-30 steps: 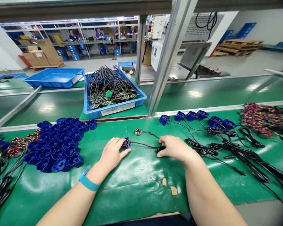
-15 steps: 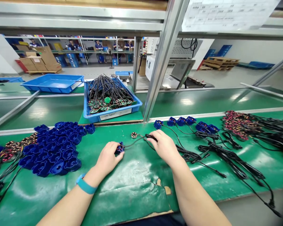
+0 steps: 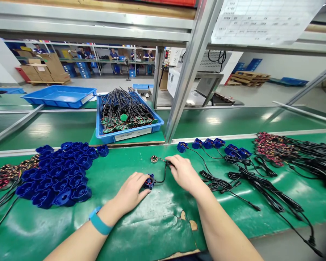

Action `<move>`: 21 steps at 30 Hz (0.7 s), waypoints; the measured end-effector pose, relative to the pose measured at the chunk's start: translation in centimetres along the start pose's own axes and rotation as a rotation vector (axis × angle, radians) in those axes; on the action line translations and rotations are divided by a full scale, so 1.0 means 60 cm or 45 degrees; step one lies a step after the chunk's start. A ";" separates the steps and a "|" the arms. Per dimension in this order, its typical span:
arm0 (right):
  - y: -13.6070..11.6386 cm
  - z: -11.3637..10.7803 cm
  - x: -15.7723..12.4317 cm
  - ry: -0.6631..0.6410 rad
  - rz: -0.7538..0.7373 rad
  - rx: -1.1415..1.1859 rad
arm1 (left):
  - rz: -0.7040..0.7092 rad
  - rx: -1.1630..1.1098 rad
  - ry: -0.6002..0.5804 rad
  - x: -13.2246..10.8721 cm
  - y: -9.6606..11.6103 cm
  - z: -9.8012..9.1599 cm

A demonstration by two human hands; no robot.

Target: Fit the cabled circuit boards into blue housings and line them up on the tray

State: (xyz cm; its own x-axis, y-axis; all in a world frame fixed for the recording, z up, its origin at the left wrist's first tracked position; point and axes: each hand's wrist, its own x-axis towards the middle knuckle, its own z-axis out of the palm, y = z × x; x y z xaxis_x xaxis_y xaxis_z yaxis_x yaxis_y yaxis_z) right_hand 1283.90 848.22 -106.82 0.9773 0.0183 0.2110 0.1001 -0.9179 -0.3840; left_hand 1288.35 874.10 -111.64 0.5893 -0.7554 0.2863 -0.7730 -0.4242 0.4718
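Observation:
My left hand (image 3: 130, 192) rests on the green bench mat (image 3: 157, 224), its fingers closed round a small blue housing (image 3: 149, 182) with a black cable running out of it. My right hand (image 3: 182, 171) lies just to the right, pinching that black cable (image 3: 163, 177) near its bundled end. A small round stator with copper windings (image 3: 154, 158) sits on the mat just beyond both hands, with its own thin lead going toward my right hand.
A heap of blue housings (image 3: 59, 174) lies at left. A row of blue housings with black cables (image 3: 225, 148) runs at right, beyond them wound stators (image 3: 271, 148). A blue bin of wired boards (image 3: 125, 116) stands behind, beside a metal post (image 3: 187, 72). People work far back.
My left hand has slid right and nearer with the blue housing. My right hand moved left from the cable bundle toward the stator, and the cable between the hands has slackened into a loop.

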 end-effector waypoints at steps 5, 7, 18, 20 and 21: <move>-0.048 0.026 -0.014 -0.276 -0.158 0.234 | -0.094 -0.129 0.072 -0.003 -0.005 0.012; -0.065 0.038 -0.016 -0.342 -0.145 0.139 | -0.102 -0.186 0.071 -0.006 -0.007 0.015; 0.026 -0.026 0.001 -0.012 0.191 -0.006 | -0.329 0.482 0.452 -0.001 -0.057 -0.035; 0.065 -0.038 0.009 -0.007 0.372 -0.100 | -0.623 0.756 0.515 0.000 -0.077 -0.051; 0.081 -0.041 0.012 -0.017 0.451 -0.133 | -0.758 0.851 0.495 -0.001 -0.086 -0.057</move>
State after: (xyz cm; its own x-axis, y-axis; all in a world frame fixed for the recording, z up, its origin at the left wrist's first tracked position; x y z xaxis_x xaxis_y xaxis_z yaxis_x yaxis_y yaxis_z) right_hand 1284.65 842.80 -106.33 0.9503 -0.3035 0.0694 -0.2640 -0.9037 -0.3372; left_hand 1293.11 878.05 -111.21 0.8704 -0.1590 0.4660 -0.2268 -0.9695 0.0928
